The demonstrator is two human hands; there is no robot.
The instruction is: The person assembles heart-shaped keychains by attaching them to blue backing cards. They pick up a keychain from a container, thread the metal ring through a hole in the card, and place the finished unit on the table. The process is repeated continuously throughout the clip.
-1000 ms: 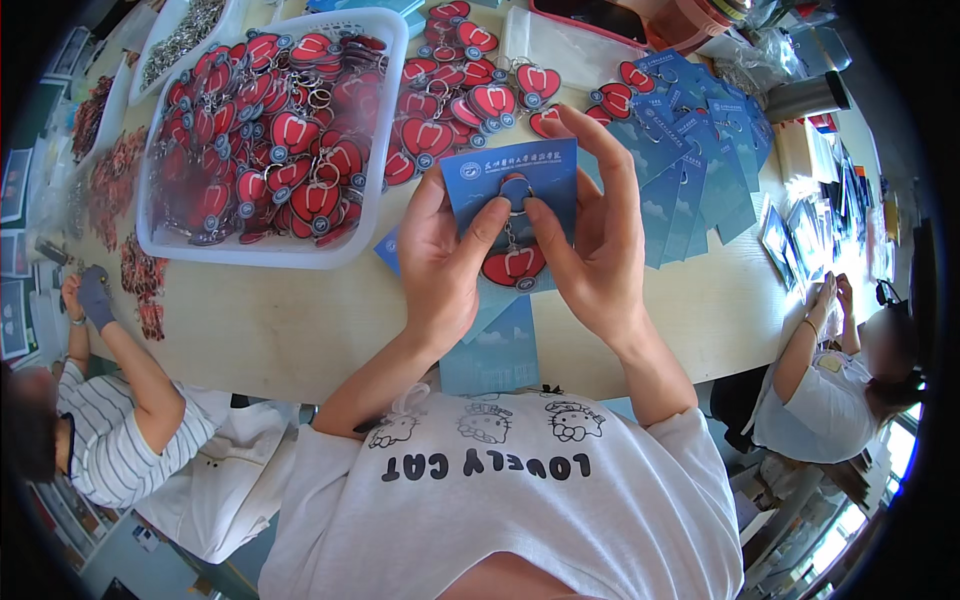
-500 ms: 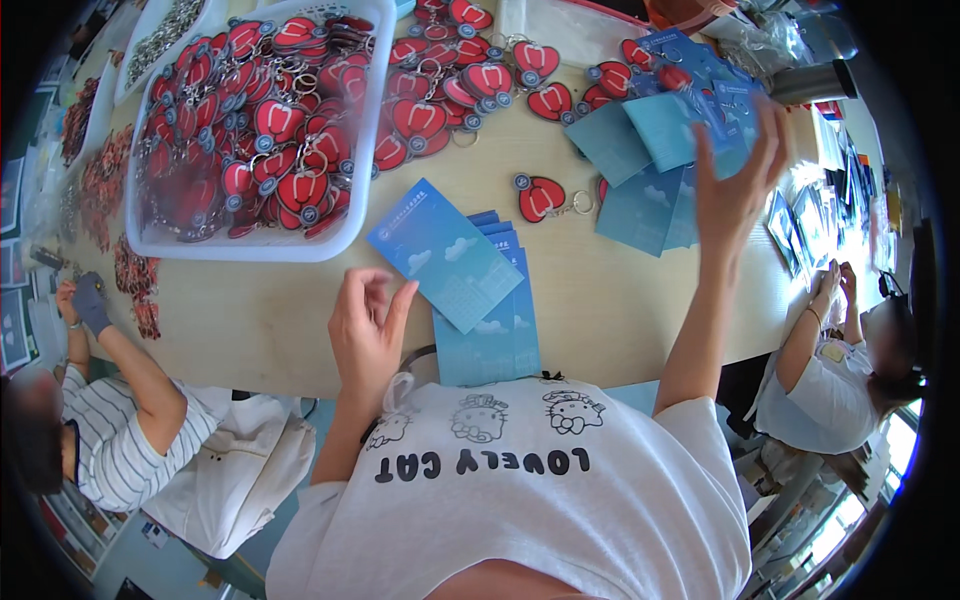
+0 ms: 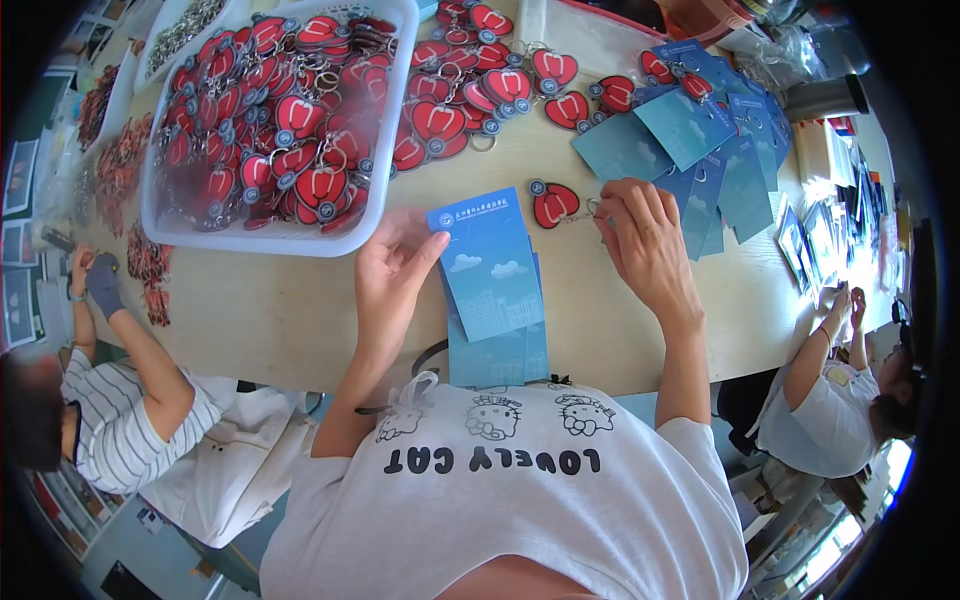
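My left hand (image 3: 388,262) pinches a blue card (image 3: 490,265) by its upper left corner, thumb on the front. The card bears white clouds and pale buildings and is nearly upright in view. Beneath it, more blue cards (image 3: 537,352) lie in a stack near the table's front edge. My right hand (image 3: 645,240) has its fingers curled together at the metal ring of a red heart-shaped keychain (image 3: 555,205), which lies on the table; the fingertips partly cover the ring.
A white plastic bin (image 3: 385,150) full of red keychains stands at the left. Loose keychains (image 3: 438,122) lie beside it. Several blue cards with keychains (image 3: 690,125) spread at the right. Co-workers sit at the left (image 3: 140,430) and right (image 3: 820,420).
My right hand has come down and inward from above the spread cards to the single keychain's ring. My left hand has taken hold of the top card and straightened it.
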